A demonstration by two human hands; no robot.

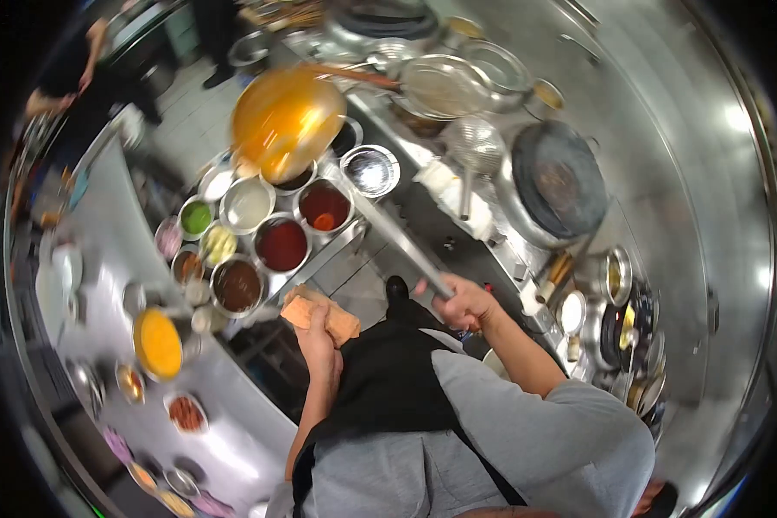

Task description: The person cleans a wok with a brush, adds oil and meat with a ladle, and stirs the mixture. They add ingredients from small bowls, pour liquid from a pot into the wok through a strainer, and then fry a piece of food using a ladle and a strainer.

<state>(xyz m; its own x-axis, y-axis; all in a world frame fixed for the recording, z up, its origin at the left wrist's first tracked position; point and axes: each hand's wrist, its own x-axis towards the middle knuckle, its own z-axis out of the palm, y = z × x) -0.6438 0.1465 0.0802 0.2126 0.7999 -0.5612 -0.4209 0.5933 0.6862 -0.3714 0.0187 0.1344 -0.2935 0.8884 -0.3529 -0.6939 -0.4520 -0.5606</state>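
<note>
My right hand (pixel 464 304) is closed round the metal handle of a long-handled ladle (pixel 397 237), which slants up and left over the sauce containers. At its far end a large, round orange-yellow shape (pixel 287 121) is smeared by motion. My left hand (pixel 318 341) grips a folded orange-tan cloth (pixel 324 315) in front of my apron. Beyond the cloth stand metal containers: one of dark red sauce (pixel 282 243), one of brown sauce (pixel 237 285) and another of red liquid (pixel 324 205) with an orange piece in it.
On the right are a dark wok (pixel 559 180), a wire skimmer (pixel 473 142) and a white towel (pixel 453 198). A strainer (pixel 445 86) lies farther back. The left counter (pixel 242 432) bears a bowl of yellow liquid (pixel 158 344). Another person (pixel 65 78) stands at the upper left.
</note>
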